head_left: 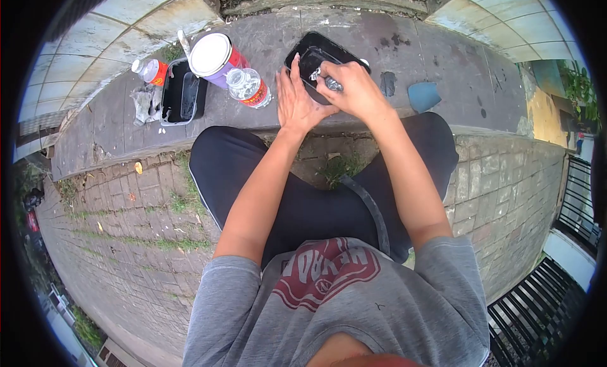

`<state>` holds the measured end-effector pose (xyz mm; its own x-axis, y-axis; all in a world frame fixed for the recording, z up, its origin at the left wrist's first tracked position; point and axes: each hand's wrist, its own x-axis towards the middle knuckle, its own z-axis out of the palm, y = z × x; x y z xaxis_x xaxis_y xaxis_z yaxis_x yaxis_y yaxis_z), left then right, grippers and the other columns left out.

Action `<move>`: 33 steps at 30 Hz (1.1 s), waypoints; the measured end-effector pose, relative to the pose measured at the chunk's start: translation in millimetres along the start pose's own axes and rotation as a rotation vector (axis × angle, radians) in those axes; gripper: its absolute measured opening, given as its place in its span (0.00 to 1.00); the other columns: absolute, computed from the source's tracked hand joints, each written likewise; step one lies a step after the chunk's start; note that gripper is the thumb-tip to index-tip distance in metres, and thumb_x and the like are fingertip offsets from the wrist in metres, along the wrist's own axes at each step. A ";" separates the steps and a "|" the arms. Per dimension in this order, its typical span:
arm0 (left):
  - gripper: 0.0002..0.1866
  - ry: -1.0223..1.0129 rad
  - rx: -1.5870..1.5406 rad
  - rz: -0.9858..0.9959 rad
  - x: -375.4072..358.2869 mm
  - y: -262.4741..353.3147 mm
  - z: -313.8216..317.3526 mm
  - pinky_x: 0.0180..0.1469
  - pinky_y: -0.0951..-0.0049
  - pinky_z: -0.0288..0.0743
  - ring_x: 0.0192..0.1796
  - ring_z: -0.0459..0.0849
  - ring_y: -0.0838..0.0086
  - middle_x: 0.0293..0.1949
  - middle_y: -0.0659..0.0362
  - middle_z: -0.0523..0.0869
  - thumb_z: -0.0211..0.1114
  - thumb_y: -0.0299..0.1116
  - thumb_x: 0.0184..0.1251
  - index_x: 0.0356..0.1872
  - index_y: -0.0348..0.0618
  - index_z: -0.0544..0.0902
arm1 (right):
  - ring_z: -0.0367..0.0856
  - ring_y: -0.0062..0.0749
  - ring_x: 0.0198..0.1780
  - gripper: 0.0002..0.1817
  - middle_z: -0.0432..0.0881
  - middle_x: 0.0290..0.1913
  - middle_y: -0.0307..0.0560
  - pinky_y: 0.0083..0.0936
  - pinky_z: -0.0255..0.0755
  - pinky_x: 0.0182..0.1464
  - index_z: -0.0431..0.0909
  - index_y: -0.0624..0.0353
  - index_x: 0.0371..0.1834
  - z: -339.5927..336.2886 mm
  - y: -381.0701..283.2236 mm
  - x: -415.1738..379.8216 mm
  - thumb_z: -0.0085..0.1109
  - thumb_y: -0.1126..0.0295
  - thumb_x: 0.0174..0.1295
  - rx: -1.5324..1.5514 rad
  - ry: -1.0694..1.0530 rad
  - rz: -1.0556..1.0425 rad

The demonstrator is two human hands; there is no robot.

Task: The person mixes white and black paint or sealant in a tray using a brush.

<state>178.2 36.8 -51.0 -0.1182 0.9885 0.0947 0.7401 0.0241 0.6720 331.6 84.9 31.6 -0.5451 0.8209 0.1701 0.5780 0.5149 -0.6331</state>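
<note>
Gripping a small greyish object (333, 84) in curled fingers, the right hand (361, 92) is over the black tray (343, 49) at the upper middle of the frame. The left hand (296, 103) lies open, fingers straight, by the tray's left edge. On the ledge (461, 70), upper left, stand a white-lidded tub (212, 55) and a clear bottle (253, 92); a blue piece (424, 97) lies right of the hands.

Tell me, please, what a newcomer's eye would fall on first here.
Probably the black tray at top centre, with the left grip at its left side and the right grip holding a greyish object over it. Next comes the white-lidded tub to its left, behind a clear bottle. To the right, a blue piece lies on the grey ledge.
</note>
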 end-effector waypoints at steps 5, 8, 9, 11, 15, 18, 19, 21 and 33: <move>0.80 0.062 -0.005 0.038 -1.8 -1.0 5.2 0.81 0.43 0.57 0.80 0.57 0.33 0.78 0.32 0.54 0.92 0.53 0.28 0.84 0.54 0.43 | 0.85 0.63 0.40 0.13 0.86 0.34 0.60 0.49 0.80 0.41 0.79 0.62 0.41 14.2 3.8 8.4 0.70 0.66 0.61 -0.023 0.145 0.066; 0.79 0.129 -0.007 0.067 -1.3 -8.2 10.2 0.80 0.45 0.61 0.79 0.60 0.36 0.77 0.32 0.54 0.92 0.52 0.28 0.84 0.54 0.44 | 0.84 0.65 0.39 0.13 0.86 0.34 0.60 0.47 0.80 0.41 0.79 0.63 0.40 20.6 2.1 0.8 0.71 0.67 0.61 0.110 0.148 -0.074; 0.80 0.102 -0.019 0.048 -1.2 -6.8 7.3 0.80 0.45 0.61 0.79 0.60 0.36 0.77 0.32 0.54 0.92 0.51 0.28 0.84 0.54 0.44 | 0.85 0.60 0.38 0.12 0.86 0.34 0.59 0.43 0.80 0.41 0.80 0.63 0.40 17.8 3.6 -4.3 0.71 0.68 0.61 0.140 0.145 -0.015; 0.80 0.057 -0.048 0.003 -1.2 2.1 -0.7 0.80 0.45 0.61 0.79 0.60 0.36 0.77 0.32 0.55 0.92 0.50 0.28 0.84 0.55 0.44 | 0.87 0.51 0.36 0.10 0.86 0.35 0.57 0.36 0.79 0.41 0.82 0.63 0.40 8.1 13.1 -14.1 0.70 0.69 0.63 0.195 0.129 0.095; 0.79 0.011 -0.038 -0.027 -0.1 5.9 -4.5 0.80 0.46 0.61 0.79 0.60 0.36 0.77 0.32 0.56 0.92 0.47 0.27 0.83 0.56 0.44 | 0.85 0.26 0.28 0.10 0.87 0.27 0.46 0.26 0.77 0.36 0.83 0.63 0.37 5.0 37.8 -18.1 0.71 0.67 0.67 0.208 0.306 0.252; 0.79 0.011 -0.046 -0.021 -0.5 5.9 -2.1 0.80 0.46 0.61 0.80 0.59 0.37 0.77 0.33 0.56 0.92 0.47 0.27 0.83 0.56 0.44 | 0.83 0.24 0.23 0.15 0.87 0.26 0.46 0.23 0.73 0.27 0.82 0.65 0.34 19.7 39.3 -9.3 0.71 0.63 0.70 0.441 0.396 0.424; 0.79 0.013 -0.044 -0.024 0.0 5.6 -3.2 0.81 0.46 0.60 0.80 0.59 0.37 0.77 0.33 0.56 0.92 0.47 0.27 0.83 0.56 0.44 | 0.82 0.23 0.22 0.16 0.87 0.26 0.46 0.22 0.70 0.25 0.81 0.65 0.33 18.0 36.5 -8.3 0.71 0.62 0.71 0.558 0.423 0.510; 0.79 0.024 -0.010 -0.022 0.1 5.7 -4.1 0.80 0.46 0.60 0.80 0.59 0.36 0.77 0.33 0.56 0.91 0.47 0.27 0.83 0.56 0.44 | 0.79 0.22 0.19 0.19 0.86 0.25 0.48 0.20 0.64 0.20 0.80 0.65 0.32 9.9 27.2 -6.3 0.70 0.59 0.72 0.794 0.471 0.677; 0.79 0.060 0.012 -0.005 -1.7 3.9 -1.3 0.78 0.46 0.65 0.77 0.63 0.35 0.76 0.33 0.57 0.91 0.47 0.25 0.83 0.51 0.45 | 0.76 0.25 0.15 0.22 0.84 0.23 0.57 0.19 0.56 0.12 0.76 0.65 0.43 -3.5 34.6 5.2 0.71 0.55 0.71 1.033 0.510 0.955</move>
<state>180.4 35.0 -47.6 -0.1607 0.9776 0.1357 0.7476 0.0309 0.6634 350.8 107.9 13.2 0.1711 0.8464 -0.5043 -0.2072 -0.4695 -0.8583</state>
